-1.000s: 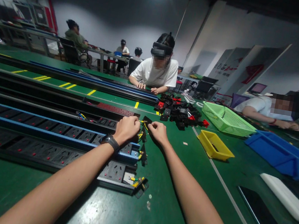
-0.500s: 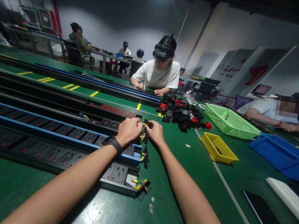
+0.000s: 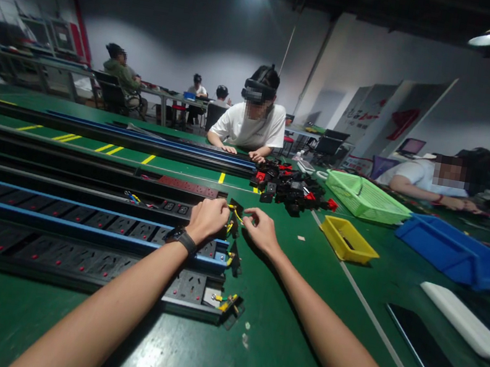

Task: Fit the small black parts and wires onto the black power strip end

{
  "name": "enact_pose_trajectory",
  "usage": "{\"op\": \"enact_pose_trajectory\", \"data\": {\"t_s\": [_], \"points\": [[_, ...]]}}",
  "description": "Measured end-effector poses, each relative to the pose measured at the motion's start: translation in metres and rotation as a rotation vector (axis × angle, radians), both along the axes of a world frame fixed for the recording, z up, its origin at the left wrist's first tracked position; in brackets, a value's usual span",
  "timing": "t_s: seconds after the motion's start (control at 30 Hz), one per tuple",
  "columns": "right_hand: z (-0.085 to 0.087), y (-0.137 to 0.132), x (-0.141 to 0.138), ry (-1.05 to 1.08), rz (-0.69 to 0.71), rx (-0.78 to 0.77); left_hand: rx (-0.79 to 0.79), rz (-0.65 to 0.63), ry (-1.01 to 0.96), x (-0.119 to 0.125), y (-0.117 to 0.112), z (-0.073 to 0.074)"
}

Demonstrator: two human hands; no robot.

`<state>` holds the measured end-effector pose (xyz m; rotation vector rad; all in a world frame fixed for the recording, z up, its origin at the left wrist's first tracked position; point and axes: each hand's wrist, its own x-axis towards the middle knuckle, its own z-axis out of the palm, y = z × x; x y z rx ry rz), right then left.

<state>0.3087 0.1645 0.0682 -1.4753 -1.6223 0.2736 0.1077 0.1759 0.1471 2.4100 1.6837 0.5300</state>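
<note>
Left fingers (image 3: 225,206) curled, can't tell on what; right fingers (image 3: 251,211) loosely parted. A hard tug could pop that wire (image 3: 237,213) loose.

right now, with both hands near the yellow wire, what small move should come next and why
I'd probably bring the right hand in to steady the small black cap: its thumb and forefinger are parted beside the yellow wire, while the left hand is already at the wire's other side, though its grip is hidden.
</note>
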Motion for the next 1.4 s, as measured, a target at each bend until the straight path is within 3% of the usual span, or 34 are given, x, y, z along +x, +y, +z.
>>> {"op": "enact_pose_trajectory", "data": {"t_s": [0.2,0.43,0.57,0.63,0.83,1.03,1.17,1.27,1.4], "points": [[-0.003,-0.032,-0.018,-0.071,0.157,-0.039,-0.012,-0.091,0.055,0.0,-0.001,0.004],[-0.002,-0.027,-0.025,0.01,0.139,-0.096,-0.006,-0.113,0.097,-0.002,-0.009,0.011],[0.0,-0.049,-0.017,0.09,0.086,-0.087,0.026,-0.099,0.103,-0.002,-0.012,0.023],[0.003,-0.068,-0.014,0.136,0.125,-0.1,0.052,-0.094,0.097,-0.003,-0.016,0.033],[0.019,-0.107,-0.027,0.244,0.389,-0.179,0.112,-0.124,0.054,-0.016,-0.059,0.058],[0.024,-0.098,-0.04,0.206,0.338,-0.195,0.093,-0.111,0.093,-0.05,-0.102,0.043],[0.019,-0.098,-0.009,0.249,0.21,-0.19,0.052,-0.066,0.114,-0.068,-0.103,0.032],[0.016,-0.101,0.033,0.305,0.081,-0.204,0.06,-0.074,0.126,-0.075,-0.1,0.029],[0.012,-0.105,0.088,0.356,-0.063,-0.342,0.095,-0.16,0.09,-0.078,-0.102,0.024]]}}
